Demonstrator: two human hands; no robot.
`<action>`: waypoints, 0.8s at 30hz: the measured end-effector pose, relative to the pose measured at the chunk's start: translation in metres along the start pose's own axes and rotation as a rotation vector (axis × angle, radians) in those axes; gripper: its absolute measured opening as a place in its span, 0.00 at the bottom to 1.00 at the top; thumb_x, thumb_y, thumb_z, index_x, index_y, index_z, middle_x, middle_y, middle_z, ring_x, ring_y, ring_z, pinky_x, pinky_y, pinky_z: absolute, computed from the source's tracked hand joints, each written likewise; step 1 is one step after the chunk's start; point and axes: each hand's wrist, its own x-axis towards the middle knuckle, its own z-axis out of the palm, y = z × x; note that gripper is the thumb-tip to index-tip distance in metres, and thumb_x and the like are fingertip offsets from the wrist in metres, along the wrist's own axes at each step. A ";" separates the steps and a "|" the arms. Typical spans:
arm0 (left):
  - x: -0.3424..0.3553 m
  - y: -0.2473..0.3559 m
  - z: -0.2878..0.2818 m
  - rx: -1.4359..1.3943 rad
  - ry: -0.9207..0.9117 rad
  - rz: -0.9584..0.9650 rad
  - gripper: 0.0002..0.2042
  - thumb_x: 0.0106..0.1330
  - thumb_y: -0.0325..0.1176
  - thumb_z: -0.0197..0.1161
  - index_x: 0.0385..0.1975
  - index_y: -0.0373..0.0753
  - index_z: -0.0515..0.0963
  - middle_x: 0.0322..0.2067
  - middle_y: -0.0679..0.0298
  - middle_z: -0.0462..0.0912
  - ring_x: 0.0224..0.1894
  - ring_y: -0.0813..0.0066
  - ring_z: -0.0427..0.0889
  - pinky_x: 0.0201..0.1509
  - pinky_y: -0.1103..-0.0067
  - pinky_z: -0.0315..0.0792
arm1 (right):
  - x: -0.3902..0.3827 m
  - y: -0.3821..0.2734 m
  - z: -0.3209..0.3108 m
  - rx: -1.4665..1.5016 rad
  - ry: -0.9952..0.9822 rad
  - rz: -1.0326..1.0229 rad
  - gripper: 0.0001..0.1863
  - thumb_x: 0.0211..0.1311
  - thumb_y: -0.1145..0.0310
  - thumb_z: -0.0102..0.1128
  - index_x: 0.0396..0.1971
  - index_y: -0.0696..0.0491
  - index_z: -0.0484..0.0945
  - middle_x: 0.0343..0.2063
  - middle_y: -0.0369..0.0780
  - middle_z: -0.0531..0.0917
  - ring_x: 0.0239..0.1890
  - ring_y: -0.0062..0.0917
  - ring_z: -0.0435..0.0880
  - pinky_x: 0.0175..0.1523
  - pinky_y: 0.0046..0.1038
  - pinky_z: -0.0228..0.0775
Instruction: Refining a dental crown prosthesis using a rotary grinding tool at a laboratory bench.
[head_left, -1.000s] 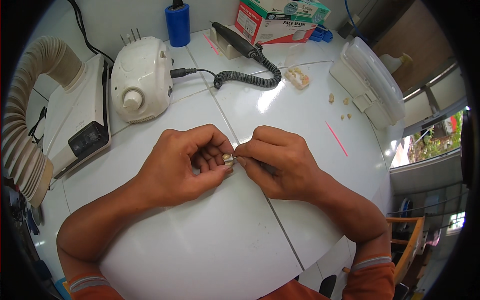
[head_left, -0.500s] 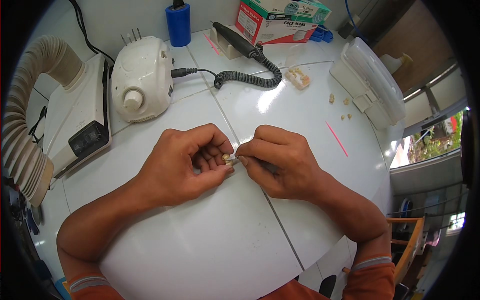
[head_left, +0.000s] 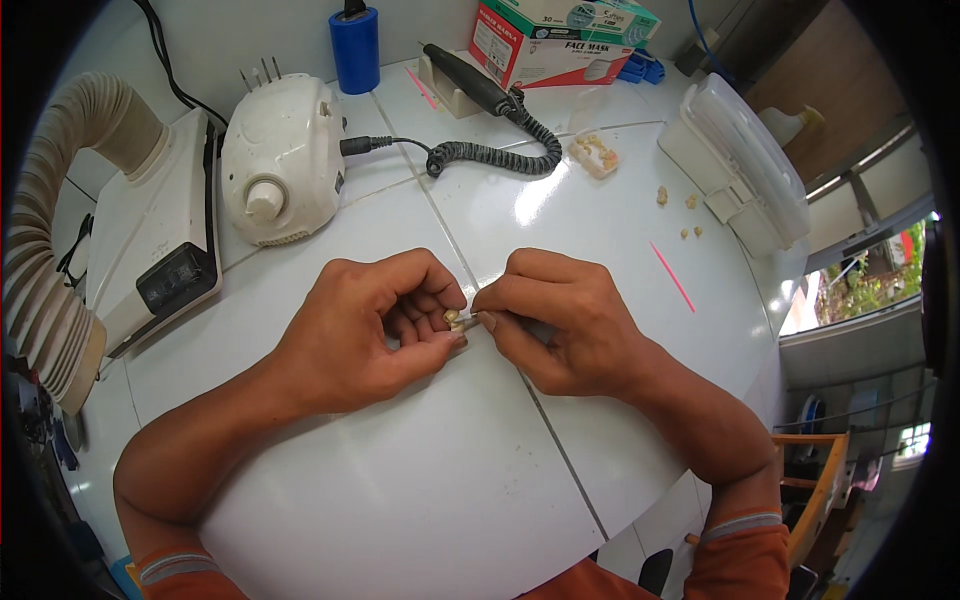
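Over the middle of the white tiled table, my left hand [head_left: 365,330] is closed, pinching a small yellowish tooth-shaped piece [head_left: 452,316] between thumb and curled fingers. From the right, my right hand [head_left: 565,325] meets it, thumb and forefinger pressed together on a thin, slender tool [head_left: 469,322]. Its tip reaches the tooth-shaped piece; most of the tool is hidden by my fingers, so its exact kind does not show. The two hands almost touch at the fingertips.
Left stand a white control box with a knob [head_left: 265,200] and a machine with a ribbed hose [head_left: 40,230]. Beyond lies a black handpiece [head_left: 468,80] with coiled cord. At right are a dental model [head_left: 597,157], several tooth-like bits [head_left: 662,196], a pink strip [head_left: 672,277] and a lidded box [head_left: 735,165].
The tip of the slender tool has shifted slightly against the tooth-shaped piece. Both hands keep nearly the same place and grip.
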 end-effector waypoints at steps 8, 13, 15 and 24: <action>0.000 0.000 0.000 0.011 0.009 0.027 0.10 0.65 0.24 0.77 0.43 0.34 0.84 0.32 0.70 0.87 0.34 0.86 0.84 0.37 0.85 0.77 | 0.000 0.001 0.000 -0.013 -0.008 -0.025 0.07 0.57 0.82 0.68 0.34 0.56 0.85 0.25 0.39 0.74 0.26 0.33 0.77 0.31 0.36 0.69; 0.001 -0.002 0.001 -0.017 0.011 0.005 0.11 0.65 0.24 0.78 0.43 0.34 0.83 0.32 0.70 0.87 0.34 0.87 0.84 0.37 0.86 0.77 | 0.000 0.002 -0.001 0.002 -0.008 -0.029 0.06 0.58 0.81 0.68 0.34 0.56 0.85 0.25 0.39 0.76 0.26 0.32 0.78 0.30 0.35 0.70; 0.000 -0.001 0.002 -0.023 0.022 0.015 0.11 0.65 0.24 0.78 0.43 0.34 0.83 0.32 0.70 0.87 0.33 0.87 0.84 0.36 0.86 0.76 | -0.002 0.004 -0.003 0.086 0.036 0.087 0.05 0.59 0.81 0.68 0.34 0.57 0.85 0.26 0.39 0.78 0.25 0.32 0.78 0.30 0.34 0.69; 0.000 -0.002 0.001 -0.016 0.021 0.028 0.09 0.66 0.24 0.76 0.43 0.34 0.83 0.33 0.69 0.88 0.34 0.86 0.84 0.38 0.85 0.77 | 0.001 0.003 0.003 -0.007 0.005 -0.045 0.06 0.59 0.81 0.69 0.35 0.55 0.85 0.26 0.39 0.77 0.26 0.33 0.78 0.30 0.35 0.70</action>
